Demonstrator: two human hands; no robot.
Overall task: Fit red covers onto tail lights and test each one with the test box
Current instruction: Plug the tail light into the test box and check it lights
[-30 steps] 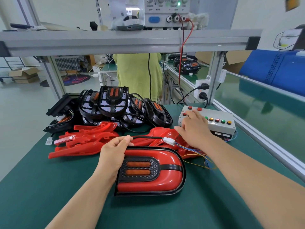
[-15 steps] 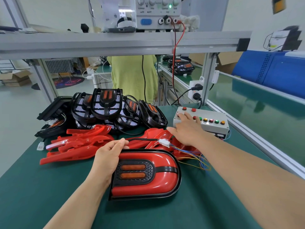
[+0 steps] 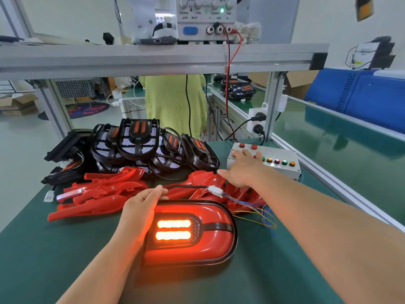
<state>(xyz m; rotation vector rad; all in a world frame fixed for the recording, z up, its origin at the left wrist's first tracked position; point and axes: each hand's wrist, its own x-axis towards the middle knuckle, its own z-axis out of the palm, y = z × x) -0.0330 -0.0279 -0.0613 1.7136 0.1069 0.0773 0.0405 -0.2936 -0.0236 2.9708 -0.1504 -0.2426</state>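
Note:
A tail light with a red cover (image 3: pixel 208 242) lies flat on the green bench in front of me, its two bars glowing bright orange. My left hand (image 3: pixel 140 207) rests on its left end, fingers curled over the rim. A black cable runs from the light to a white connector (image 3: pixel 215 190) joined to coloured wires. My right hand (image 3: pixel 243 170) lies on the grey test box (image 3: pixel 282 170), fingers stretched onto its buttons at the left end.
Loose red covers (image 3: pixel 98 194) are heaped left of the light, and more lie under my right wrist. Uncovered black tail lights (image 3: pixel 140 143) are stacked behind them. A power supply (image 3: pixel 206 16) stands on the shelf overhead. A person in a green top stands beyond the bench.
The tail light has lit up; it was dark in both earlier frames. My right hand has slid further left along the test box buttons. The left hand stays on the light.

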